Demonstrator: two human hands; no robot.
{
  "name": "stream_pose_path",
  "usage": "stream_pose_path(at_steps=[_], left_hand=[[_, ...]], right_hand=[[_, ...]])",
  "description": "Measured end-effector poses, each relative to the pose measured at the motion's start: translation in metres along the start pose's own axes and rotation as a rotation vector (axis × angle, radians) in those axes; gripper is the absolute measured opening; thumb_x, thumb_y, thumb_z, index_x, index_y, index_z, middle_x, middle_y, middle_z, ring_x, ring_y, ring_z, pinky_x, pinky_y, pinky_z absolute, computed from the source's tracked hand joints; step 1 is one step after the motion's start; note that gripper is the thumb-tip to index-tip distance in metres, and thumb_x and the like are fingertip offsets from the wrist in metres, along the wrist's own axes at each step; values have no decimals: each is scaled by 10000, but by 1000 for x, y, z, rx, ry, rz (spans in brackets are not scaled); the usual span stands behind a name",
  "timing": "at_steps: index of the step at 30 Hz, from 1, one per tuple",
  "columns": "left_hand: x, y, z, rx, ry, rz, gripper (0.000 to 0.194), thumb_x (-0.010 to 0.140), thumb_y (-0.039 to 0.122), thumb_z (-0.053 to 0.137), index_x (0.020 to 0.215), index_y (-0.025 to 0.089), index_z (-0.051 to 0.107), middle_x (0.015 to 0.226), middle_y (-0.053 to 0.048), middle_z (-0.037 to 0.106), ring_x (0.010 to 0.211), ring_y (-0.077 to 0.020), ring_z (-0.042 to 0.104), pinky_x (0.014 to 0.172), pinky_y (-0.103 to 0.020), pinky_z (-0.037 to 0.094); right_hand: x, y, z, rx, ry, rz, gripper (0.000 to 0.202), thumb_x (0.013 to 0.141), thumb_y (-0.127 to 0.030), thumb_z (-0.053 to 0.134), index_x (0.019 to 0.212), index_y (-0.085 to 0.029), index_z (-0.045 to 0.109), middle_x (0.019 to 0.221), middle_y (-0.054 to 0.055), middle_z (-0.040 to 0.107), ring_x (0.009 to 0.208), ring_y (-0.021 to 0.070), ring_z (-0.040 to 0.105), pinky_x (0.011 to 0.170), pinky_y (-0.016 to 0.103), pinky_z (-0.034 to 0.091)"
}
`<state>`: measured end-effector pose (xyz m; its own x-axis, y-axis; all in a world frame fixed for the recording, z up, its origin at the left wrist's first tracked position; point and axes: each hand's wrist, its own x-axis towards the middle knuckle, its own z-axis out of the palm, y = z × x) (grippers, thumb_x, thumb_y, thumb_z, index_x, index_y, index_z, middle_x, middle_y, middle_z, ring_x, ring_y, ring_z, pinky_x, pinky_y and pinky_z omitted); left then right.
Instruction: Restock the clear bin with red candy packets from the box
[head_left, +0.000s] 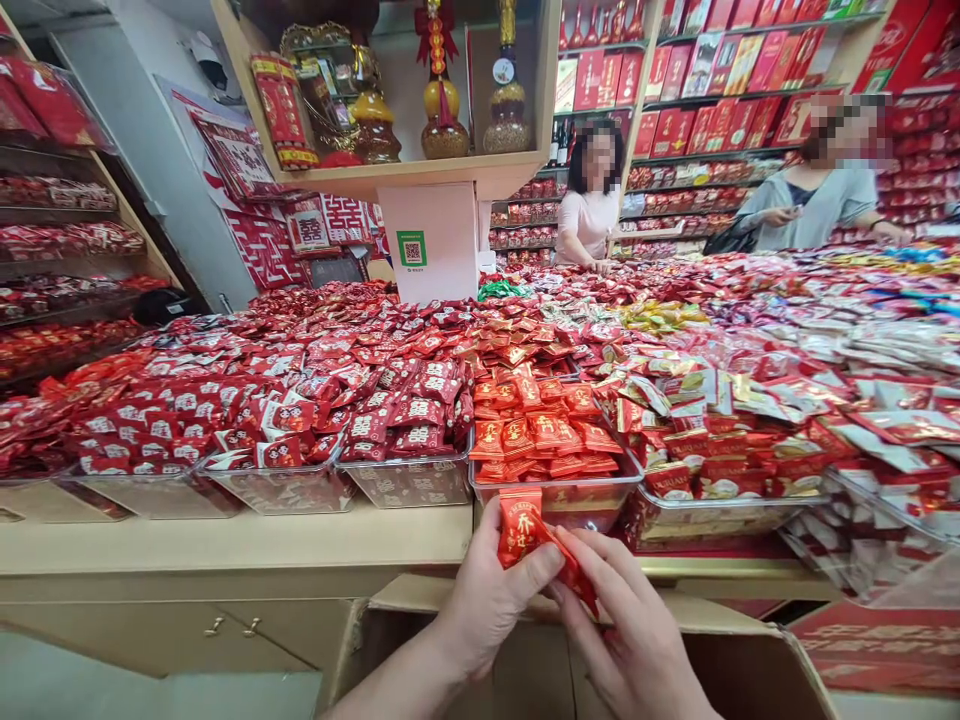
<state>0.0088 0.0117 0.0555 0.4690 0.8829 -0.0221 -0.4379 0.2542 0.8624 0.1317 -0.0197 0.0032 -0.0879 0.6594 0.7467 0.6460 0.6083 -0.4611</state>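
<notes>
Bright red candy packets [519, 522] with gold characters are held between my two hands. My left hand [487, 595] is closed round them, its thumb pressed across the front. The fingers of my right hand [626, 610] pinch a packet [576, 575] on the right side of the bunch. Just beyond my hands, a clear plastic bin [555, 487] holds similar red packets [551, 430] laid in rows. Beneath my hands is an open cardboard box [409, 592]; my forearms and hands cover part of its inside.
Clear bins [277, 488] of wrapped sweets line the wooden counter [247, 540]. A white pillar [435, 240] supports a display cabinet [420, 178]. Two people [589, 215] stand across the sweets at the back right. Stocked shelves [60, 210] rise at the left.
</notes>
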Motion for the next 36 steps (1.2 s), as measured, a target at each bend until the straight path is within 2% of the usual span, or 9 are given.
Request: stream_pose_path(at_steps=[4, 8, 11, 17, 23, 26, 29, 33, 36], left_hand=[[-1, 0, -2, -54, -82, 2, 685, 612, 193, 727, 1179, 233, 344, 1037, -71, 580, 947, -187, 548, 844, -321, 406], [1, 0, -9, -30, 19, -35, 376, 737, 170, 586, 1084, 214, 446, 936, -39, 593, 767, -122, 561, 664, -233, 429], [3, 2, -12, -47, 50, -49, 297, 736, 141, 560, 1018, 195, 484, 889, -27, 597, 714, -108, 549, 605, -211, 414], [5, -2, -13, 5, 79, -22, 379, 712, 99, 592, 1053, 207, 466, 954, -33, 605, 815, -130, 558, 758, -275, 423], [6, 3, -11, -37, 112, -58, 396, 722, 123, 584, 1085, 201, 446, 971, -56, 609, 821, -157, 573, 684, -263, 434], [7, 6, -12, -79, 98, -67, 364, 739, 159, 580, 1076, 203, 447, 920, -42, 608, 778, -137, 570, 648, -240, 426], [8, 6, -16, -81, 166, -77, 240, 780, 286, 544, 990, 189, 477, 801, -16, 591, 639, -96, 542, 535, -199, 379], [9, 3, -18, -34, 206, -108, 205, 773, 334, 537, 889, 179, 469, 734, 4, 562, 571, -76, 509, 487, -186, 326], [9, 1, -18, 34, 177, -128, 210, 751, 324, 563, 860, 174, 465, 733, 6, 554, 560, -68, 498, 486, -184, 309]], right_hand=[[4, -6, -6, -15, -33, -14, 498, 793, -86, 475, 1269, -199, 382, 1112, 138, 476, 1054, 232, 470, 827, 361, 476], [4, -7, -17, 107, -18, 74, 355, 767, -147, 535, 1113, -215, 502, 1121, 123, 479, 1048, 232, 484, 826, 361, 477], [2, -5, -22, 230, -32, 189, 313, 772, -171, 537, 1079, -230, 510, 1159, 112, 486, 1076, 231, 486, 857, 358, 462], [0, 3, -17, 382, -28, 344, 70, 816, -194, 485, 855, -205, 541, 840, 58, 600, 782, 157, 606, 640, 220, 518], [1, 8, -22, 18, -161, -38, 309, 774, -160, 531, 1077, -218, 528, 1181, 130, 524, 993, 209, 562, 792, 296, 508], [6, 10, -30, -125, -184, -187, 302, 801, -121, 476, 1081, -210, 546, 1076, 110, 600, 1001, 202, 552, 802, 297, 496], [32, 21, -43, -263, -176, -226, 221, 821, -159, 454, 990, -221, 582, 1004, 83, 628, 920, 186, 570, 761, 292, 485], [99, 54, -57, -512, -83, -171, 186, 836, -197, 418, 840, -167, 602, 964, 105, 625, 854, 205, 566, 749, 325, 429], [145, 83, -54, -803, -224, -59, 239, 843, -173, 362, 778, -145, 590, 879, 103, 625, 757, 194, 571, 670, 297, 387]])
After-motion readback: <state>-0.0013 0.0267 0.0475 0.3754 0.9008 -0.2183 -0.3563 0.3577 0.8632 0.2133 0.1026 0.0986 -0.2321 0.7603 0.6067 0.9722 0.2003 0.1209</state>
